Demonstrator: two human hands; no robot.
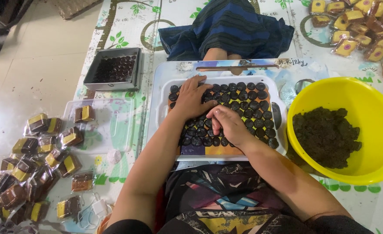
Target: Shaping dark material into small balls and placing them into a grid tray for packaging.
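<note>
A white tray (pixel 163 113) on a colourful board lies in front of me, filled with rows of small dark round pieces (pixel 248 100). My left hand (pixel 192 97) rests flat on the pieces at the tray's left side, fingers spread. My right hand (pixel 228 124) is curled over the pieces near the tray's middle, its fingertips pinched on one dark piece. A yellow bowl (pixel 375 104) of dark crumbly mass (pixel 326 137) stands just right of the tray.
A grey metal tin (pixel 89 76) of dark pieces sits at the upper left. Wrapped brown-and-yellow packets (pixel 35 164) lie piled at the left, more packets (pixel 365 26) at the upper right. A person in blue striped cloth (pixel 226 30) sits opposite. A clear lid (pixel 109 130) lies left of the tray.
</note>
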